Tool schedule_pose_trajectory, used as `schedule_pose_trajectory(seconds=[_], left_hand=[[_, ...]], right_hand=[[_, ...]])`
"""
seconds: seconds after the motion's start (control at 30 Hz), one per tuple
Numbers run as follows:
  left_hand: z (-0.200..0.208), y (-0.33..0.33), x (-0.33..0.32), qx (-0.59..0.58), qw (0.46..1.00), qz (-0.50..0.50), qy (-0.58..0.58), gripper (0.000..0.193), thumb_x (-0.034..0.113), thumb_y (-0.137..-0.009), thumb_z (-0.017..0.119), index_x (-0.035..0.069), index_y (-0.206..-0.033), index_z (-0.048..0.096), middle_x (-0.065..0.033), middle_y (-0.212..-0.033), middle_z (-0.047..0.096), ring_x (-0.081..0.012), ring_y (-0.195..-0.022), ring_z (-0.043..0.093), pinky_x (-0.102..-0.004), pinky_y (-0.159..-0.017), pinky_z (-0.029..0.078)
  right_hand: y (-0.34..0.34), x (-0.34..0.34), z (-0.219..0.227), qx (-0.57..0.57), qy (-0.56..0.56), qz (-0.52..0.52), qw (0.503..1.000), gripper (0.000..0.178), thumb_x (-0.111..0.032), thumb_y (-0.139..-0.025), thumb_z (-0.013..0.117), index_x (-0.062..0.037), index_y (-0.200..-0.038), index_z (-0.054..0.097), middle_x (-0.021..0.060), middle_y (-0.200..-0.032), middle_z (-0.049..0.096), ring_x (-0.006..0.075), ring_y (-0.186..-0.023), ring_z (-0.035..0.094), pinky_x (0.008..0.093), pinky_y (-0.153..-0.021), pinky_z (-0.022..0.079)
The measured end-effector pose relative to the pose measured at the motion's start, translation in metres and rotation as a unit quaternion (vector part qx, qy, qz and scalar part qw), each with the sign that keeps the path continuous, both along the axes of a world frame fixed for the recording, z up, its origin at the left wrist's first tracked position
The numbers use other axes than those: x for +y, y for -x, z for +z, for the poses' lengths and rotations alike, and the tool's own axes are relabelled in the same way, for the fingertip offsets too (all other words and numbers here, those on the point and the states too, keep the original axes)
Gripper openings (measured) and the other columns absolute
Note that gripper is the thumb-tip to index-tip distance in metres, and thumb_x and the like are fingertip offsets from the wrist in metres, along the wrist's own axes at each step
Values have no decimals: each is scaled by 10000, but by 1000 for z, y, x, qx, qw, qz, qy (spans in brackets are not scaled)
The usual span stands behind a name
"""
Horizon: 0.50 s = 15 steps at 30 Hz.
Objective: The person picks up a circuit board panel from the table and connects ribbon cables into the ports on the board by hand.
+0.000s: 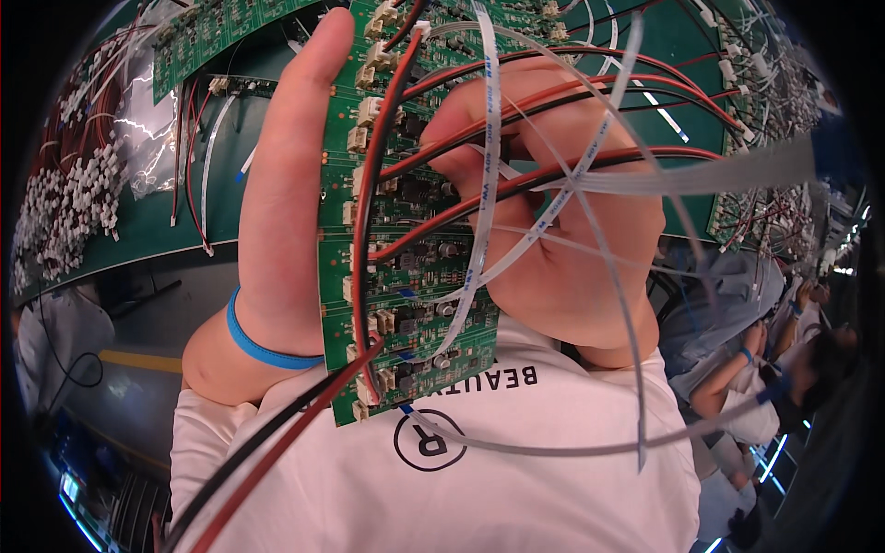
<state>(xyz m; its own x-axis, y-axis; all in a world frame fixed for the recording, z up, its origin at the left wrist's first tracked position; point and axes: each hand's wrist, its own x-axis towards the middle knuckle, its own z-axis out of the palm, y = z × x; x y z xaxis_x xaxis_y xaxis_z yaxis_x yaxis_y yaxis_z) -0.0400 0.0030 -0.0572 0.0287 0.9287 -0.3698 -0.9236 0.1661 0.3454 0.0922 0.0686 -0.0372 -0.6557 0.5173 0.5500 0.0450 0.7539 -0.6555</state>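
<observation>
A long green circuit board runs up the middle, a row of cream connectors along its left side. My left hand, with a blue wristband, holds the board by its left edge; one digit lies straight along that edge and the other fingers are hidden. My right hand is closed, with thumb and fingertips pinched against the board's right part. What sits between those fingertips I cannot make out. Red and black wires and white flat cables cross over the right hand from the board.
Bundled wires with white plugs lie at the left beside a clear plastic bag. Another green board is at the upper left. More wired boards line the right of the green table. Other people sit at the far right.
</observation>
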Motion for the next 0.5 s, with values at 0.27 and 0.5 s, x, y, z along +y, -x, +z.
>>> schedule_pose_trajectory(seconds=[0.27, 0.5], left_hand=[[4, 3, -3, 1, 1000, -13, 10, 340, 407, -902, 428, 99, -971, 554, -1, -801, 594, -112, -651, 556, -242, -594, 451], [9, 2, 1, 2, 1000, -24, 17, 347, 422, -895, 435, 102, -943, 561, 6, -779, 591, -112, -629, 550, -240, -577, 446]], right_hand=[[1, 0, 11, -68, -26, -12, 997, 174, 79, -691, 604, -21, -813, 529, 97, -802, 599, 218, -715, 569, 302, -643, 452], [-2, -1, 9, -85, -65, -5, 994, 226, 96, -626, 614, -42, -803, 591, 65, -795, 591, 251, -745, 555, 328, -677, 443]])
